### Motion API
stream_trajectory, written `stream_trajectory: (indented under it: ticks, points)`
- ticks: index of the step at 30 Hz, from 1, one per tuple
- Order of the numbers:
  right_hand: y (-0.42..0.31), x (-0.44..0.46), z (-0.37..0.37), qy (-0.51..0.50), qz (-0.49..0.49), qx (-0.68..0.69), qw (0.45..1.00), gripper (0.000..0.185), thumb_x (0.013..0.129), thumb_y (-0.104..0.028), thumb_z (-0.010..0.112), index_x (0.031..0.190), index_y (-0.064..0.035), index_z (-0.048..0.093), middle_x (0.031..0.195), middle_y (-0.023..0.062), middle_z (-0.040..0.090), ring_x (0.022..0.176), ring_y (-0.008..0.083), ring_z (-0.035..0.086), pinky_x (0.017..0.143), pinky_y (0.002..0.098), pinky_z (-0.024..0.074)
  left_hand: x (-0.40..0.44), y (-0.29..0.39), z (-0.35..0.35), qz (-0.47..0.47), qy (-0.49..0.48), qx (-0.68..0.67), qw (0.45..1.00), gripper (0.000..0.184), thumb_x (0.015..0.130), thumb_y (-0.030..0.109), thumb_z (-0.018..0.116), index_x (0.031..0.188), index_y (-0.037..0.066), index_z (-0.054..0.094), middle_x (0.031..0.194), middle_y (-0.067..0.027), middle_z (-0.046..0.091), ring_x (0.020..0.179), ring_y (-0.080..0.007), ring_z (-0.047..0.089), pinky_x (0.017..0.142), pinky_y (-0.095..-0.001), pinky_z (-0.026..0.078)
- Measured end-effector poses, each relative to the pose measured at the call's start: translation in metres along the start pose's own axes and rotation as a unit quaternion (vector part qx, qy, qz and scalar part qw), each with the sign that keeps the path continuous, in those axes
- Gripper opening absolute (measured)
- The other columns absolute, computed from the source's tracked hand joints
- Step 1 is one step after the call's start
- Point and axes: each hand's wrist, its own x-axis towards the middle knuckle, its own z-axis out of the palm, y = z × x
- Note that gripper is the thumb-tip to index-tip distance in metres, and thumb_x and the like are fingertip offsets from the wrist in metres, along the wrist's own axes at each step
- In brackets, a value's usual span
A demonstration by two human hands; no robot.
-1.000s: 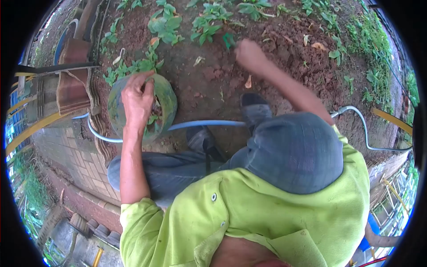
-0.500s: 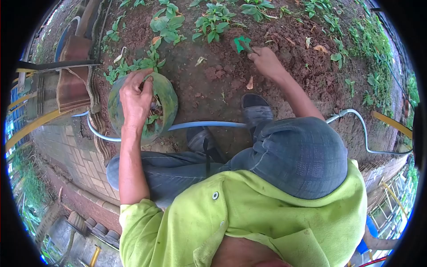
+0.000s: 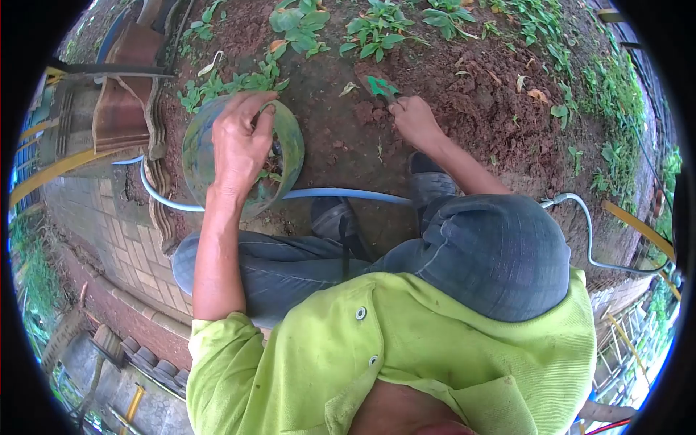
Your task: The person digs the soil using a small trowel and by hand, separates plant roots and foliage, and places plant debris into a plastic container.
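My left hand (image 3: 243, 141) is closed on the far rim of a round, greenish, dirt-stained bucket (image 3: 293, 156). The hand and forearm cover much of the bucket's mouth; some leaves and plant bits show inside it. In my right hand (image 3: 417, 122) is a small hand trowel (image 3: 380, 87), its blade partly green and partly coated in brown soil. The blade points up and left, close to the soil surface, and the handle is mostly hidden by my fingers. Loose reddish-brown soil (image 3: 464, 94) lies around and to the right of the trowel.
Leafy green plants (image 3: 377, 32) grow along the far side of the bed. A blue hose (image 3: 348, 193) runs across the ground behind the bucket and past my sandalled feet (image 3: 431, 177). Roof tiles (image 3: 127, 116) edge the bed at left, beside brick paving (image 3: 123, 239).
My right hand and the trowel have shifted left and slightly down, toward the bucket. The whole view has moved a little; my left hand keeps its hold on the rim.
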Motion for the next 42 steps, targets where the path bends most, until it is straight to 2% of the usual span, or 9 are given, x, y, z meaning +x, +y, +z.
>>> stream_trajectory:
  ticks: [4,8,12,14,17,29,33,37,42]
  points:
    - [-0.042,0.008,-0.053,-0.128,0.041,-0.094,0.986,0.032,0.086,-0.021,0.057,0.083,0.0092,0.064,0.082,0.0321,0.062,0.086,0.0449,0.063,0.075,0.0471,0.0488,-0.002,0.007,-0.006,0.027,0.007,-0.014,1.0,0.02,0.083,0.003,0.059,0.1,0.002,0.069,0.101,-0.0151,0.066,0.089,-0.0307,0.065,0.078,-0.035,0.05]
    - [-0.038,0.004,-0.023,-0.058,0.05,-0.087,0.993,0.032,0.086,-0.021,0.058,0.082,0.0096,0.064,0.083,0.0304,0.063,0.087,0.0442,0.063,0.076,0.0467,0.0489,-0.005,0.015,-0.015,0.031,0.015,-0.034,0.999,0.02,0.083,0.0,0.061,0.101,0.001,0.069,0.099,-0.0127,0.067,0.087,-0.0237,0.066,0.077,-0.031,0.05]
    - [-0.049,0.001,-0.033,-0.073,0.112,-0.018,0.991,0.03,0.087,-0.02,0.057,0.085,0.0093,0.064,0.082,0.0294,0.064,0.087,0.0436,0.063,0.076,0.0462,0.0486,-0.005,0.006,-0.014,0.039,0.007,-0.023,0.999,0.019,0.083,0.002,0.06,0.1,0.001,0.069,0.1,-0.0151,0.066,0.088,-0.0307,0.066,0.076,-0.0349,0.052]
    - [-0.055,0.004,-0.044,-0.093,0.067,-0.087,0.99,0.027,0.088,-0.018,0.057,0.084,0.0074,0.064,0.074,0.0243,0.064,0.074,0.0374,0.066,0.069,0.0435,0.0494,-0.005,0.003,-0.021,0.048,0.013,-0.028,0.998,0.019,0.083,0.002,0.06,0.1,0.001,0.069,0.1,-0.0149,0.066,0.088,-0.0308,0.066,0.076,-0.0347,0.052]
    - [-0.07,-0.007,-0.036,-0.106,0.171,0.065,0.978,0.028,0.089,-0.017,0.056,0.076,0.007,0.062,0.061,0.0141,0.058,0.052,0.0228,0.059,0.056,0.0397,0.0463,-0.011,-0.003,-0.024,0.033,0.019,-0.045,0.998,0.019,0.083,0.002,0.06,0.099,0.001,0.069,0.101,-0.0149,0.066,0.088,-0.0312,0.066,0.076,-0.0348,0.051]
    - [-0.047,0.004,0.037,0.062,0.059,-0.014,0.996,0.032,0.088,-0.019,0.056,0.076,0.0103,0.063,0.081,0.0309,0.062,0.084,0.0438,0.064,0.078,0.047,0.0475,-0.007,0.016,-0.015,0.079,0.011,-0.049,0.996,0.019,0.082,0.003,0.06,0.099,0.0,0.068,0.101,-0.0159,0.065,0.089,-0.0336,0.064,0.078,-0.0376,0.051]
    - [-0.059,-0.002,-0.011,-0.064,0.24,0.371,0.895,0.023,0.092,-0.02,0.055,0.076,-0.0028,0.058,0.057,0.0019,0.047,0.046,0.0113,0.043,0.036,0.0313,0.0305,-0.008,0.013,-0.016,0.068,0.021,-0.041,0.997,0.019,0.083,0.004,0.06,0.099,0.0,0.068,0.101,-0.0157,0.065,0.089,-0.0338,0.064,0.078,-0.0378,0.051]
    - [-0.039,-0.023,-0.04,-0.021,0.139,0.224,0.964,0.028,0.091,-0.022,0.056,0.076,0.0016,0.061,0.058,0.009,0.053,0.048,0.0184,0.05,0.043,0.0364,0.0396,-0.005,0.017,-0.024,0.04,0.032,-0.055,0.997,0.019,0.083,0.005,0.06,0.099,0.0,0.068,0.101,-0.0154,0.065,0.09,-0.0337,0.064,0.079,-0.0379,0.05]
    - [-0.024,-0.015,-0.022,-0.034,0.016,-0.112,0.993,0.033,0.088,-0.022,0.053,0.081,0.0079,0.065,0.081,0.0302,0.062,0.081,0.0417,0.064,0.076,0.0466,0.0477,-0.006,0.018,-0.023,0.069,0.032,-0.023,0.997,0.02,0.082,0.001,0.063,0.101,0.001,0.069,0.1,-0.0134,0.067,0.089,-0.0264,0.066,0.079,-0.0315,0.051]
